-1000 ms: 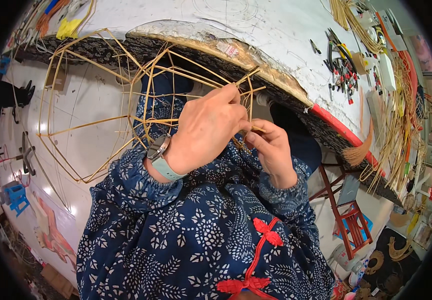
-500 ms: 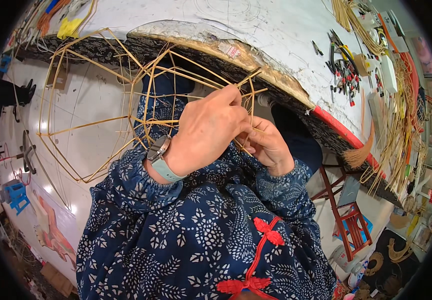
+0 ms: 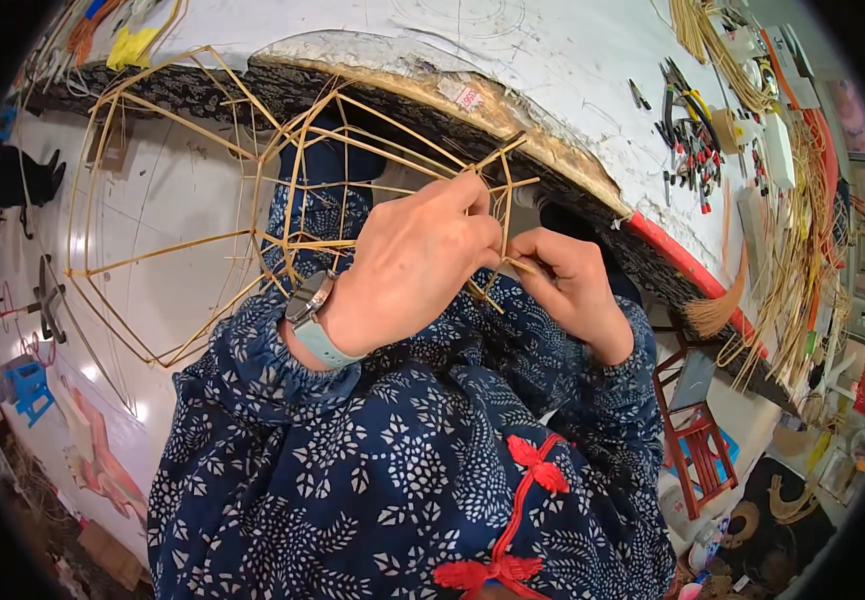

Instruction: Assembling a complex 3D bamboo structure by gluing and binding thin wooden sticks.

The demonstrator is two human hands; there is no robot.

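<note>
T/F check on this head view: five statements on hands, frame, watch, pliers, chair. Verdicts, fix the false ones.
1. The left hand holds the right end of the frame of thin strips. True.
2. The watch is on the right wrist. False: the watch is on the left one.
3. The right hand pinches a thin strip close beside the left hand. True.
4. The pliers lie on the floor. False: the pliers lie on the white worktop.
5. The dark red chair stands to the person's left. False: the chair is to the right.
</note>
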